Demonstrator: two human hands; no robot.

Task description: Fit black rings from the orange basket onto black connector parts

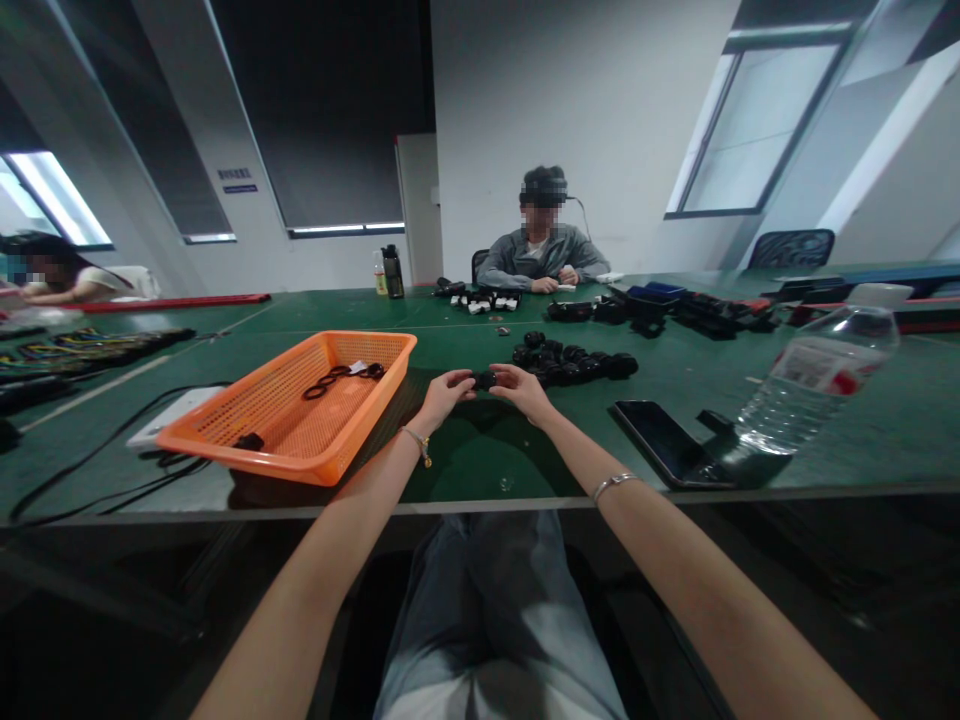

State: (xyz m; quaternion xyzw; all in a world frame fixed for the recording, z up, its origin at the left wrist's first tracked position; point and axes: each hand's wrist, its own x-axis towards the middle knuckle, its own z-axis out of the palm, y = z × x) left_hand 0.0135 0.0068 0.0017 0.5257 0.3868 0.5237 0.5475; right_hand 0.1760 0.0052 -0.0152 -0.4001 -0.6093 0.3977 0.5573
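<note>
Lengthwise, the green worktop [480, 460] is extending across the view and is carrying all items noted below. An orange basket [281, 465] is standing on the left side, beside the left forearm, and is holding a few dark pieces. A clear bottle [814, 375] is standing on the right side, with a dark phone [660, 440] lying flat near its base. A pile of black parts [574, 362] is lying just beyond the right hand [525, 390], and is therefore sitting nearer to that hand than to the left hand [444, 393]. Both hands are meeting above the near part of the worktop, between the basket and the phone, with their fingertips pointing inward. One small black part [484, 381] is occupying the position between them. Its long axis is appearing to run crosswise, from left to right, roughly in line with the two sets of fingertips. Neither hand is lying nearer to it: the left fingers are closing on its left end, and the right fingers are closing on its right end. Fine detail on the part is being lost to its dark colour and small size.
</note>
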